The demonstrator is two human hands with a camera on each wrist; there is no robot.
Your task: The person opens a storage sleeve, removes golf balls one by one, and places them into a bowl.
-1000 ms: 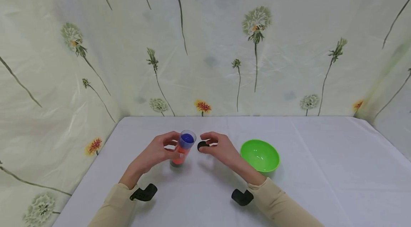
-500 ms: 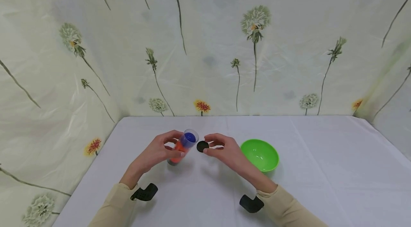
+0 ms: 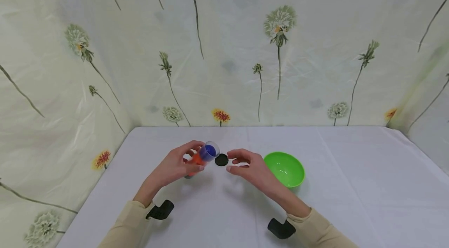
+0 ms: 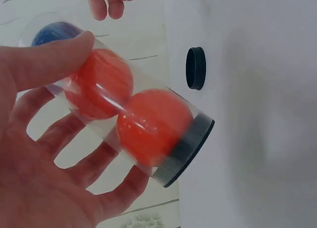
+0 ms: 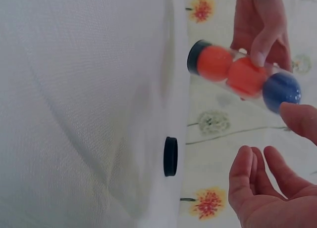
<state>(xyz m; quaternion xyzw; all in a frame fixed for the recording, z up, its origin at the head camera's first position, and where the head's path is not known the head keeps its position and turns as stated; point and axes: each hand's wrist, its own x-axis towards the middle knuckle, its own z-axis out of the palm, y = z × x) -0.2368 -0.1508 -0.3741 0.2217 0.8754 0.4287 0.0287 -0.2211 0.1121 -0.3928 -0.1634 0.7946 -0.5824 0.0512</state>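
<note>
My left hand grips a clear plastic tube, thumb on one side and fingers round the other. The tube leans to the right, its uncapped mouth up and its black end cap low. Inside, a blue ball sits nearest the mouth, with two orange balls below it. The loose black lid lies on the white tabletop between my hands. Just right of that lid, my right hand hovers with fingers and thumb parted, holding nothing.
A bright green bowl stands to the right, partly behind my right forearm. White cloth covers the table, and a dandelion-print curtain rises along its back edge. Black wrist mounts stick out from both sleeves.
My right hand has let go of the black lid, now flat on the table, and drawn back to the right. The left hand has tipped the tube further rightward.
</note>
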